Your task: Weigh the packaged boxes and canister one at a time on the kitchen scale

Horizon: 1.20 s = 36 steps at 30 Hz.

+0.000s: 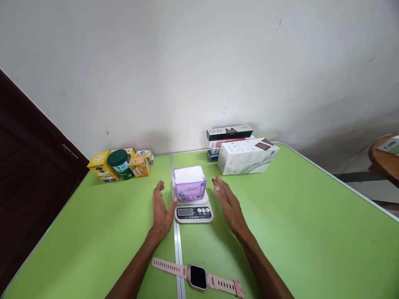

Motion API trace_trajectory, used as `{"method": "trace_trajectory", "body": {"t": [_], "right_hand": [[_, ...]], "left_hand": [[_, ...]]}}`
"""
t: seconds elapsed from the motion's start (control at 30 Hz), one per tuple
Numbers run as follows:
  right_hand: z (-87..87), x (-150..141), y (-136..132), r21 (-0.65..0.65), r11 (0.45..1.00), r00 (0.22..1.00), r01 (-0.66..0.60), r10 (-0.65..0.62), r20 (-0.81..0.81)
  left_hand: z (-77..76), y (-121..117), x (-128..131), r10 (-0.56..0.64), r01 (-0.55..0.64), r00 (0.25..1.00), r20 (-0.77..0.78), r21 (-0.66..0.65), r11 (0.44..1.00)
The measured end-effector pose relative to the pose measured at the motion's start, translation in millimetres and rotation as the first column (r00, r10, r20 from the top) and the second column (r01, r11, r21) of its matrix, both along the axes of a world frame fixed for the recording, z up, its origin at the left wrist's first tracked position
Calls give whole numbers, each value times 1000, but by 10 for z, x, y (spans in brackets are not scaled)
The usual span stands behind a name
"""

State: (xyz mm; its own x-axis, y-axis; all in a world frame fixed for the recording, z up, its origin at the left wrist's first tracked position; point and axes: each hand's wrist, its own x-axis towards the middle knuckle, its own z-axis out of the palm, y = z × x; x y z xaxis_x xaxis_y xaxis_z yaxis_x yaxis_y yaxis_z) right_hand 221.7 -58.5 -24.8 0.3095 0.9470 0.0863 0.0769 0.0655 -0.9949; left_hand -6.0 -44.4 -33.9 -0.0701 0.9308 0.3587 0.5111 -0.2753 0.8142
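A purple and white soft pack (190, 189), perhaps tissues or pads, rests on the platform of a white kitchen scale (193, 220). The scale's small display looks dark, with several round buttons beside it. To the left of the pack is my left hand (162, 209), fingers apart, its thumb close to the pack's lower left corner; whether it touches I cannot tell. My right hand (230, 203) is held off the pack's right side, fingers extended and holding nothing. Nearer to me, between my forearms, a smartwatch with a pink strap (198, 277) lies flat across the table seam.
On the green table (299, 232), a yellow box (102, 166), a green-lidded canister (120, 164) and an orange box (140, 166) group at back left. A long white box (247, 157) sits at back right before stacked boxes (230, 133). A wall stands behind.
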Motion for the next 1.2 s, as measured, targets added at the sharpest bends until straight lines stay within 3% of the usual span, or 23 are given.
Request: {"method": "trace_trajectory", "body": {"t": [0.1, 0.27, 0.6, 0.83, 0.93, 1.03, 1.2], "right_hand": [[-104, 134, 31, -14, 993, 990, 118, -116, 86], [-254, 169, 61, 17, 982, 969, 188, -188, 158], [-286, 195, 67, -33, 985, 975, 168, -161, 150], [-207, -5, -23, 71, 996, 991, 63, -70, 112], [-165, -190, -10, 98, 995, 991, -32, 19, 133], [-118, -305, 74, 137, 987, 972, -86, 53, 229], [9, -258, 132, 163, 977, 958, -139, 91, 273]], "left_hand": [[-106, 172, -169, 125, -115, 982, 140, -79, 990], [-285, 322, -271, 205, -177, 944, 259, -128, 976], [-290, 264, -239, 220, -191, 935, 278, -130, 973], [68, -29, -12, 30, -44, 994, 109, 129, 991], [248, -19, 58, -103, 99, 994, 46, 82, 992], [390, 165, 61, -237, 236, 971, -24, -23, 971], [648, 448, 108, -372, 358, 924, -84, -142, 923]]}}
